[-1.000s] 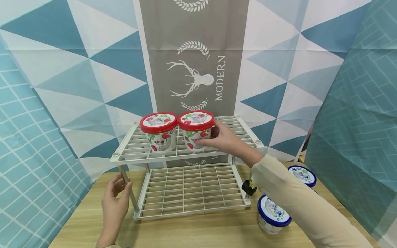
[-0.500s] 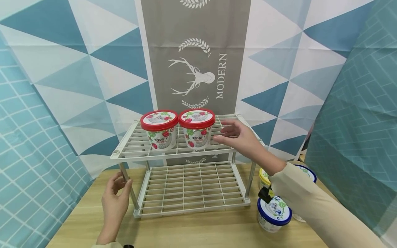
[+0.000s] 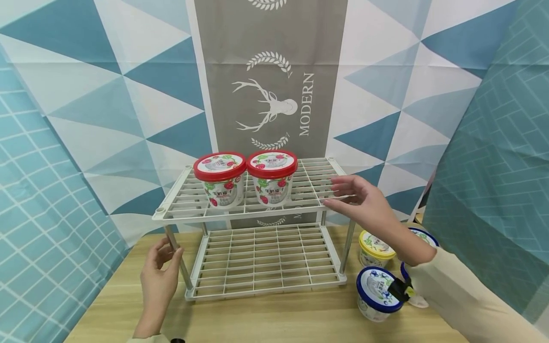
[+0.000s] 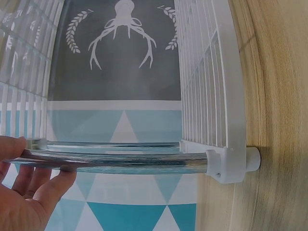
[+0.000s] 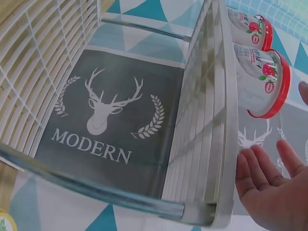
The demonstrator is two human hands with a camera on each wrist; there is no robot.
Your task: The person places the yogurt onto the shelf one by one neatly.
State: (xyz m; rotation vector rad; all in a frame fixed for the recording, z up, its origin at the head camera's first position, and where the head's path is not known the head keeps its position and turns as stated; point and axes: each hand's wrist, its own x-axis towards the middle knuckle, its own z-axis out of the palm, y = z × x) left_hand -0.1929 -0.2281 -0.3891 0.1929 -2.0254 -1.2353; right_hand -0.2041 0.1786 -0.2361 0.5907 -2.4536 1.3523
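White two-tier rack (image 3: 266, 290) as my dial, two red-lidded tubs (image 3: 272, 185) upright on its upper shelf (image 3: 227, 217) toward eleven o'clock, my left hand (image 3: 160, 278) gripping a metal post (image 4: 139, 163) at eight, my right hand (image 3: 364, 202) between two and three, grip wide

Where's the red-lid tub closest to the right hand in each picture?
Head: the red-lid tub is on the upper shelf, near the middle.
Left wrist: it isn't in this picture.
Right wrist: upper right, below the other red-lid tub.
Shared landmark: the white deer head.
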